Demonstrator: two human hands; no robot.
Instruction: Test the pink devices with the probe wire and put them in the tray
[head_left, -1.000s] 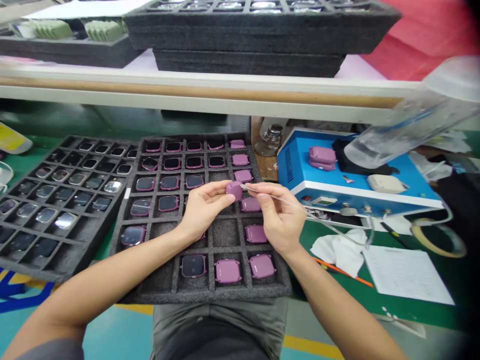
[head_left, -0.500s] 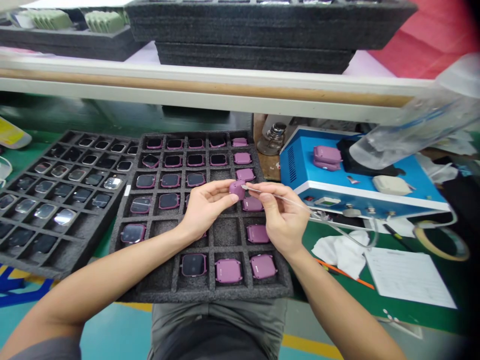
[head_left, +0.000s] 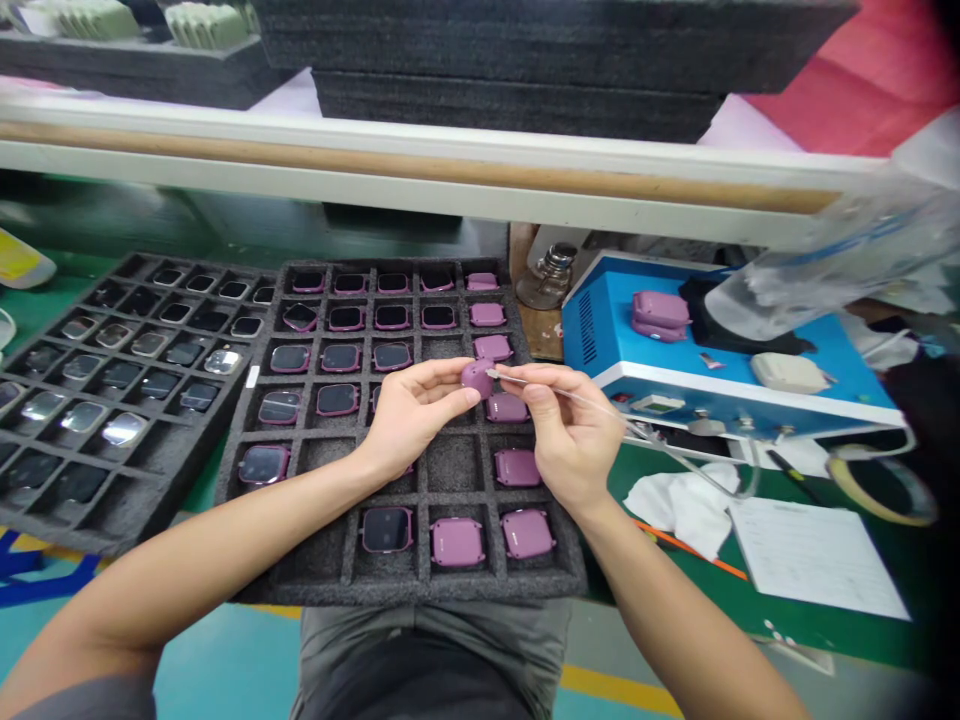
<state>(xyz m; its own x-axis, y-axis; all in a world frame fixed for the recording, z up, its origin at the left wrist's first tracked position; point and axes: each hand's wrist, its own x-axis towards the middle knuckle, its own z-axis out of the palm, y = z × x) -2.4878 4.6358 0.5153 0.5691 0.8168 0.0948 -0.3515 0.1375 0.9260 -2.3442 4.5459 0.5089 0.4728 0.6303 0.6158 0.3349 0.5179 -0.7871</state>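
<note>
My left hand (head_left: 412, 413) pinches a small purple watch case (head_left: 477, 378) over the black foam tray (head_left: 330, 456). My right hand (head_left: 571, 428) is closed on a thin tool with a clear tube (head_left: 652, 437) trailing from it to the right. The tool's pale tip meets the right side of the case. Beneath both hands, the tray's compartments hold dark-screened watches (head_left: 387, 530) and purple cases (head_left: 457, 542) lying face down. Some compartments are partly hidden by my left hand and forearm.
A second foam tray (head_left: 161, 455) of watch pieces lies at left. To the right stands a blue box (head_left: 622, 350) bearing purple cases (head_left: 660, 314), near a white cloth (head_left: 686, 505), a paper sheet (head_left: 821, 555) and a tape roll (head_left: 885, 490). A shelf edge (head_left: 420, 185) crosses above.
The view has shifted slightly. Both hands keep the same grips, with the tool tip still at the purple case.
</note>
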